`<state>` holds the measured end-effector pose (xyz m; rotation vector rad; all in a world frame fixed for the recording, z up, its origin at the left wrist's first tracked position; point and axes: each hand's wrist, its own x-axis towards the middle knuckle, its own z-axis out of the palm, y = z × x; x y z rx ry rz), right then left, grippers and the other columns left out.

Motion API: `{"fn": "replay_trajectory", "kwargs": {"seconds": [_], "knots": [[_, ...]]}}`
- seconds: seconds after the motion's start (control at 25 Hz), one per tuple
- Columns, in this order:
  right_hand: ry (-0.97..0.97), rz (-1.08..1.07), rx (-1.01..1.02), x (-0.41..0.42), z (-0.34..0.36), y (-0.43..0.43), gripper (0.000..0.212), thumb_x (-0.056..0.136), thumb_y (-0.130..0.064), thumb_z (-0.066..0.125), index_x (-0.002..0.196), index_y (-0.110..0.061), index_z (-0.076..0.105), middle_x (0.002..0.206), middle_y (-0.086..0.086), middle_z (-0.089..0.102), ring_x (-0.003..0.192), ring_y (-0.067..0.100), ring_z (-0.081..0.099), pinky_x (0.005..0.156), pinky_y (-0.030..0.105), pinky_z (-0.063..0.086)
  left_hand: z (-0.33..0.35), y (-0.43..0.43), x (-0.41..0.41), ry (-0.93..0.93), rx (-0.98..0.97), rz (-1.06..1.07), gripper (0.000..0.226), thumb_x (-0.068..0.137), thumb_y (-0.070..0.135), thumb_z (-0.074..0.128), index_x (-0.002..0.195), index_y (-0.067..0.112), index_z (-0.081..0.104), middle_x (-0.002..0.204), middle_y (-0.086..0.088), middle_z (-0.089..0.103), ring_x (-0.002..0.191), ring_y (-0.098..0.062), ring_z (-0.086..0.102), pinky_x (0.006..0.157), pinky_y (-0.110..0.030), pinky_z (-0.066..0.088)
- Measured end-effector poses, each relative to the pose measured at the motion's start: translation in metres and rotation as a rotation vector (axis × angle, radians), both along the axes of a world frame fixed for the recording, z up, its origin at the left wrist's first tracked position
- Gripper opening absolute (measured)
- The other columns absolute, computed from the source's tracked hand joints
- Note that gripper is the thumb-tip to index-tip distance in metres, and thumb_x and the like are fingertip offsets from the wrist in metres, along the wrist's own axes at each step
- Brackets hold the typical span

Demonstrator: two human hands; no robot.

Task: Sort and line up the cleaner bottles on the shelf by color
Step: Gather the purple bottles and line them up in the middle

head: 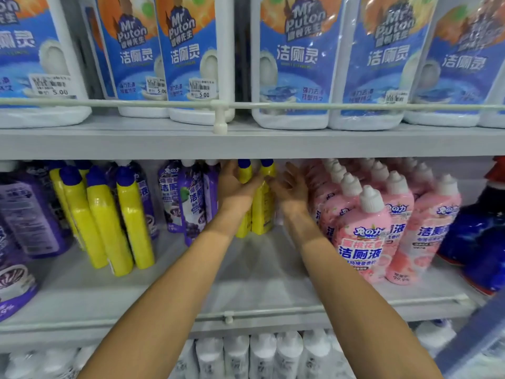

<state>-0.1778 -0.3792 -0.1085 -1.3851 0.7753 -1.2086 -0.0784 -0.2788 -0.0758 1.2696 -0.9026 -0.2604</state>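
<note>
Two yellow bottles with blue caps point(263, 212) stand deep in the middle of the shelf point(259, 272). My left hand point(237, 187) reaches in and curls its fingers round the left one near its neck. My right hand point(290, 187) lies against the right side of the pair, fingers spread and relaxed. Three more yellow bottles point(131, 222) lean in a row at the left. Purple bottles point(191, 203) stand between the two yellow groups and further left. Several pink bottles with white caps point(363, 236) fill the right.
Dark blue bottles point(478, 242) stand at the far right. A low rail point(273, 314) runs along the shelf's front edge. The shelf above point(246, 143) carries large white cleaner jugs point(295, 64). White bottles point(262, 354) fill the shelf below. Bare shelf floor lies under my forearms.
</note>
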Motion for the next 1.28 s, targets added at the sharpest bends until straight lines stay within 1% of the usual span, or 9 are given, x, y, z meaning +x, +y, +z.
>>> {"fn": "replay_trajectory", "kwargs": {"seconds": [0.08,0.16,0.24,0.4,0.52,0.64,0.8,0.96,1.28], "knots": [[0.149,-0.003,-0.025,0.002,-0.003,-0.009,0.063,0.085,-0.022,0.081,0.139,-0.026,0.05,0.117,-0.003,0.059,0.099,0.001,0.061,0.09,0.022,0.05,-0.012,-0.023,0.007,-0.03,0.132,0.084,0.061,0.062,0.035,0.078,0.121,0.029,0.06,0.126,-0.004,0.07,0.117,-0.022,0.066,0.1,-0.035,0.052],[0.094,-0.047,0.015,0.016,-0.005,-0.015,0.049,0.086,0.005,0.074,0.128,-0.012,0.056,0.099,0.003,0.059,0.075,-0.01,0.061,0.074,0.011,0.049,-0.023,-0.037,0.011,-0.032,0.314,0.13,0.049,0.073,0.021,0.079,0.12,0.02,0.065,0.124,-0.006,0.07,0.116,-0.025,0.067,0.1,-0.041,0.054],[0.077,-0.111,-0.003,0.029,-0.01,-0.014,0.043,0.081,0.016,0.07,0.118,-0.004,0.061,0.092,0.005,0.063,0.076,0.002,0.065,0.07,0.016,0.052,-0.032,-0.045,0.015,-0.052,0.389,0.17,0.042,0.077,0.023,0.074,0.117,0.016,0.065,0.117,-0.002,0.069,0.11,-0.026,0.067,0.1,-0.045,0.055],[0.094,-0.104,-0.016,0.032,-0.018,-0.015,0.047,0.083,0.009,0.073,0.125,-0.001,0.057,0.1,0.006,0.062,0.08,0.005,0.064,0.063,0.004,0.046,-0.042,-0.059,0.024,-0.261,0.534,0.327,0.043,0.069,0.043,0.06,0.106,0.021,0.064,0.108,-0.008,0.069,0.103,-0.029,0.07,0.086,-0.044,0.061],[0.142,-0.061,-0.018,0.029,-0.019,-0.013,0.057,0.08,-0.01,0.082,0.132,-0.01,0.058,0.108,0.002,0.067,0.097,0.016,0.065,0.074,0.014,0.051,-0.034,-0.048,0.012,-0.445,0.641,0.344,0.036,0.085,0.037,0.061,0.113,0.016,0.067,0.122,-0.012,0.068,0.121,-0.033,0.065,0.1,-0.043,0.056],[0.143,-0.042,-0.012,0.021,-0.023,-0.004,0.062,0.068,-0.036,0.082,0.125,-0.02,0.065,0.109,-0.002,0.074,0.101,0.017,0.07,0.087,0.032,0.057,-0.029,-0.032,0.007,-0.48,0.598,0.302,0.029,0.085,0.031,0.065,0.108,0.013,0.069,0.118,-0.013,0.069,0.12,-0.035,0.064,0.095,-0.04,0.055],[-0.005,0.063,-0.025,-0.006,-0.026,0.037,0.037,0.087,-0.007,0.077,0.122,-0.013,0.068,0.109,0.002,0.077,0.097,0.01,0.071,0.086,0.026,0.056,-0.03,0.02,-0.001,-0.518,0.477,0.216,0.02,0.086,0.024,0.068,0.104,0.015,0.069,0.106,-0.014,0.072,0.101,-0.035,0.068,0.084,-0.043,0.056],[-0.041,0.241,-0.049,-0.01,-0.026,0.086,0.038,0.091,0.0,0.072,0.128,-0.009,0.065,0.112,-0.001,0.076,0.099,0.002,0.071,0.084,0.016,0.054,-0.041,0.079,0.012,-0.453,0.479,0.271,0.03,0.077,0.032,0.075,0.104,0.022,0.067,0.1,-0.007,0.069,0.09,-0.031,0.068,0.078,-0.043,0.057],[-0.039,0.607,-0.007,0.067,-0.022,0.187,0.04,0.09,-0.007,0.075,0.129,-0.017,0.067,0.121,0.001,0.075,0.116,0.018,0.07,0.098,0.032,0.057,-0.048,0.215,0.075,-0.309,0.399,0.523,0.042,0.072,0.041,0.081,0.11,0.029,0.068,0.1,0.004,0.069,0.084,-0.01,0.067,0.075,-0.038,0.06]]}}
